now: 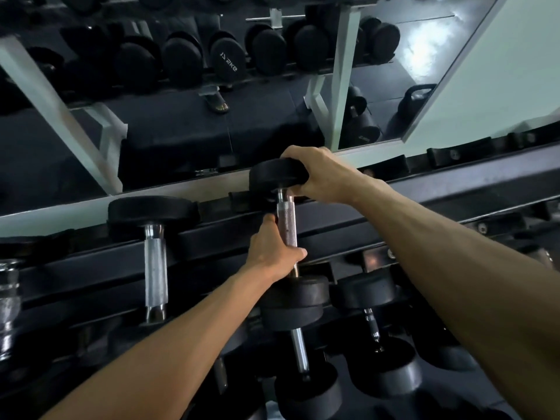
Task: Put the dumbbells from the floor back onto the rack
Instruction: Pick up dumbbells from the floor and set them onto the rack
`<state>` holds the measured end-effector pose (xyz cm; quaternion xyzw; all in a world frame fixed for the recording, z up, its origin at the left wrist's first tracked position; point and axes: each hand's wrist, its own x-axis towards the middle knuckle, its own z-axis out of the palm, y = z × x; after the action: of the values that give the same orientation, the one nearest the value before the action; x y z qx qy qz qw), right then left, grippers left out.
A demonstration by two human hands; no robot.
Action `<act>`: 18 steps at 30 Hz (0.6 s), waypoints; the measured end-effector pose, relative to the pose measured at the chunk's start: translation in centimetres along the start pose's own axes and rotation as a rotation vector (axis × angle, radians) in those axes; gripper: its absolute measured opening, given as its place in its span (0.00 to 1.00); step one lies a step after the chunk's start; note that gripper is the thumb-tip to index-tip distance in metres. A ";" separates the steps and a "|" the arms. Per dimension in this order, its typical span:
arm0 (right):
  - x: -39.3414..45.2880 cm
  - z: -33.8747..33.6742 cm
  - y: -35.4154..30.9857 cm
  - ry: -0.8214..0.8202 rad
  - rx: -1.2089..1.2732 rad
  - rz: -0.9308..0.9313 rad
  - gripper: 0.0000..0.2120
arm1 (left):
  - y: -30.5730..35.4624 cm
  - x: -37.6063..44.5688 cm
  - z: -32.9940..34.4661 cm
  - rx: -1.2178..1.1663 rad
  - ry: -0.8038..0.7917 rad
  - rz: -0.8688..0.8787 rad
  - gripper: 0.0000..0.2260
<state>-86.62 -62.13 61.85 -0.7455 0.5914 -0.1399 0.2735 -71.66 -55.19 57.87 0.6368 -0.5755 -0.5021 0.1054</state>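
One dumbbell point(286, 225) is in hand at the frame's centre, lying across the top rail of the rack point(424, 195). The left hand point(274, 248) has its fingers wrapped round the knurled handle; the right hand point(321, 175) grips the far head. One bigger dumbbell point(154, 253) rests at 9 o'clock, two smaller dumbbells point(372, 325) sit lower at 5 o'clock; a mirror point(181, 122) stands behind at 12 o'clock

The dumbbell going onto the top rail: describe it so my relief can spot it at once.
Find the dark rack below the wall mirror. The dumbbell sits mid-rail, left hand gripping its knurled handle, right hand over its far head. Unlike the thicker-handled neighbouring dumbbell at its left, it alone is held.
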 end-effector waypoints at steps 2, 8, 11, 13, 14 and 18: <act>0.5 0.3 0.2 -0.009 -0.005 -0.011 0.17 | -0.2 0.4 0.2 -0.010 0.000 -0.008 0.29; 0.0 0.3 0.5 0.008 0.030 -0.001 0.18 | -0.6 0.7 0.5 -0.014 -0.007 0.023 0.27; 0.0 0.5 0.4 0.020 0.044 0.013 0.19 | -0.7 0.6 0.4 -0.015 -0.014 0.030 0.29; -0.2 0.6 0.3 0.031 0.046 0.024 0.19 | -0.7 0.5 0.3 -0.002 -0.022 0.039 0.29; -0.2 0.7 0.3 0.041 0.046 0.030 0.19 | -0.7 0.4 0.3 0.006 -0.024 0.045 0.28; -0.5 0.9 -0.2 0.071 0.026 0.056 0.19 | -0.9 0.4 0.3 0.030 -0.038 0.056 0.25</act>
<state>-86.16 -61.43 61.28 -0.7197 0.6194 -0.1664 0.2659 -71.38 -55.09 56.86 0.6124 -0.6026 -0.5021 0.0988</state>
